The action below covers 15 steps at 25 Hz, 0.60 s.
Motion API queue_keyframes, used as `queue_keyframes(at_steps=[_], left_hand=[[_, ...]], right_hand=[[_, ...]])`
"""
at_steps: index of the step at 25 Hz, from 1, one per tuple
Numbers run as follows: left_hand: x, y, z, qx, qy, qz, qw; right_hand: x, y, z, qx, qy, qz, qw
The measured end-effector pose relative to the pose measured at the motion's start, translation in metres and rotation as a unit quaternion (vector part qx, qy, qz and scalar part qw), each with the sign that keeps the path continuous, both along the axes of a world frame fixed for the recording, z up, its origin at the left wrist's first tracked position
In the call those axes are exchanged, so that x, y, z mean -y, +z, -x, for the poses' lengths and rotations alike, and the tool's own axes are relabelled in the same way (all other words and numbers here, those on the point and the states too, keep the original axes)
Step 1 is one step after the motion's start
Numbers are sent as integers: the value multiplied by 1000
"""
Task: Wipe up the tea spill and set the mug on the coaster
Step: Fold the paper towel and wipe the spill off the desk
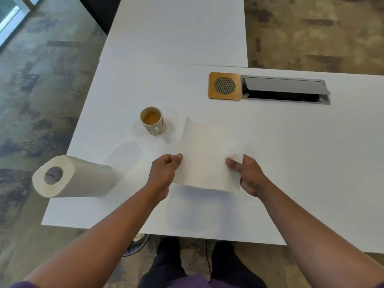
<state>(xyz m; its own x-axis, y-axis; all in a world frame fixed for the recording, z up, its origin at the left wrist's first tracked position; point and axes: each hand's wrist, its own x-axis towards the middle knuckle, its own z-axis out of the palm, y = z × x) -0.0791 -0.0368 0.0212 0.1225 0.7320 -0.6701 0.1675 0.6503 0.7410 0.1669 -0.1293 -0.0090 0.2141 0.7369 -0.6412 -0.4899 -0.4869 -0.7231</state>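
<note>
A white paper towel sheet (209, 156) is held above the white table (291, 163), a little in front of me. My left hand (164, 171) pinches its left edge and my right hand (247, 173) pinches its right edge. A cream mug (153, 120) with tea in it stands upright on the table, left of the sheet's far corner. A square wooden coaster (224, 86) with a round mesh centre lies farther back to the right. I cannot make out a spill on the white surface.
A paper towel roll (70, 176) stands on the table's left front corner. Right of the coaster, touching it, is a grey cable hatch (284, 90) with its lid raised. A second white table (176, 28) adjoins at the back. Carpet surrounds the tables.
</note>
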Motion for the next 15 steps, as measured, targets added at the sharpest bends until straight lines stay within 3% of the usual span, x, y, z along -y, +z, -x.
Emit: queue_keyframes(at_steps=[5, 11, 15], left_hand=[[10, -6, -9, 8, -25, 14, 1000], [22, -5, -15, -57, -128, -80, 987], [28, 11, -25, 15, -152, -108, 982]], right_hand=[[11, -10, -8, 59, -28, 25, 998], [23, -19, -9, 89, -42, 70, 993], [29, -19, -3, 47, -67, 94, 992]])
